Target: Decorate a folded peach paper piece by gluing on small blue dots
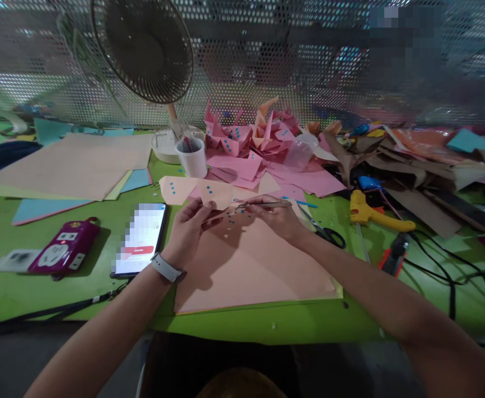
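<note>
My left hand [193, 228] pinches the edge of a peach paper piece [188, 188] dotted with small blue diamonds. In my right hand [279, 220] is a pair of metal tweezers [269, 204], gripped like a pen. The tweezer tips point left, at the blue dots close to my left fingers; whether they hold a dot is too small to tell. Beneath both hands lies a large peach sheet [246, 271] with several loose blue bits on its far part. Scissors [332, 236] with black handles rest right of my right hand, and a thin blue stick [302, 203] lies beyond it.
A phone [141, 237] and a purple power strip [66, 247] are at left, near stacked paper sheets [77, 163]. Behind stand a white cup [193, 159], a fan [143, 50] and pink folded papers [230, 138]. A yellow glue gun [379, 216], red cutter [395, 255] and cables occupy the right.
</note>
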The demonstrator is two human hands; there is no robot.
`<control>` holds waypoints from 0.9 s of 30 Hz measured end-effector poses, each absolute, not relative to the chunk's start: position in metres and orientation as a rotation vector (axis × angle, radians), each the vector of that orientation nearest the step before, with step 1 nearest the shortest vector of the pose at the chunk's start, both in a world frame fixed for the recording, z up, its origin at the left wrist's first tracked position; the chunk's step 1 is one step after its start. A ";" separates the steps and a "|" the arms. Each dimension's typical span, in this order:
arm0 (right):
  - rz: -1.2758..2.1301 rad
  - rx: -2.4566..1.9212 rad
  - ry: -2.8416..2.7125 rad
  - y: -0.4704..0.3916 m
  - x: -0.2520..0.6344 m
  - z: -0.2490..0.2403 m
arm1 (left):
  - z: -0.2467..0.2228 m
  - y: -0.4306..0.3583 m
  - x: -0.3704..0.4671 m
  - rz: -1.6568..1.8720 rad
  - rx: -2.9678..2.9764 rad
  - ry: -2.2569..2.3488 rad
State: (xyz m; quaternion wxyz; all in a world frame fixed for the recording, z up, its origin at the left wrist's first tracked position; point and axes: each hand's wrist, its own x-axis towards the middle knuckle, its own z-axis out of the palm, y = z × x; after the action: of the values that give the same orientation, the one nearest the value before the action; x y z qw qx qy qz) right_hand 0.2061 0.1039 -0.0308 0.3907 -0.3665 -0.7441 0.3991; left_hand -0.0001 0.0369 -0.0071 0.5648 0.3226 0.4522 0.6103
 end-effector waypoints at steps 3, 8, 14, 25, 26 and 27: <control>1.009 -0.969 -1.893 0.103 0.205 -0.029 | -0.007 0.037 0.000 1.434 0.763 1.059; 1.015 -0.952 -1.900 0.103 0.205 -0.030 | -0.008 0.036 -0.001 1.418 0.783 1.051; 0.961 -0.947 -1.907 0.102 0.205 -0.031 | -0.010 0.037 -0.001 1.418 0.788 1.066; 0.959 -0.931 -1.894 0.100 0.203 -0.030 | -0.010 0.037 -0.001 1.421 0.776 1.060; 0.949 -0.934 -1.895 0.099 0.203 -0.029 | -0.010 0.037 -0.001 1.420 0.776 1.060; 0.939 -0.938 -1.897 0.099 0.202 -0.029 | -0.010 0.037 -0.001 1.420 0.777 1.061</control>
State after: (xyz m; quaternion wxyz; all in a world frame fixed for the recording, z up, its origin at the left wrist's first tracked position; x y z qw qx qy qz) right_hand 0.2024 0.0990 -0.0292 0.4015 -0.3709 -0.7504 0.3715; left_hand -0.0015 0.0374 -0.0103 0.5673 0.3305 0.4513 0.6044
